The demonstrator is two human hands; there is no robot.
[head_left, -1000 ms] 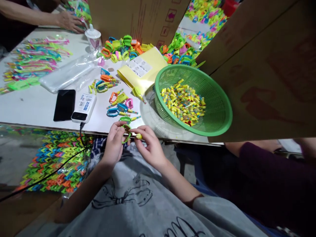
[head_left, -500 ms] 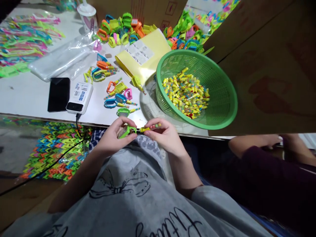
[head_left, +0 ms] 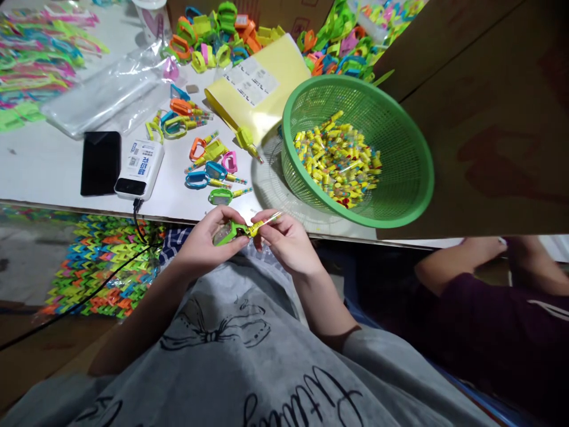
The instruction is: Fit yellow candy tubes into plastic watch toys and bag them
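My left hand is closed around a green plastic ring piece just below the table's front edge. My right hand pinches a small yellow tube whose end meets the green piece. Several finished coloured ring pieces with tubes lie on the white table just beyond my hands. A green mesh basket to the right holds many yellow tubes.
A black phone and a white power bank with a cable lie at the left. A yellow envelope, clear bags, heaps of coloured pieces and cardboard boxes stand behind. Another person's arm is at the right.
The view tilted down slightly. My right hand brought the yellow tube against the green piece in my left hand; both hands stay near the table edge.
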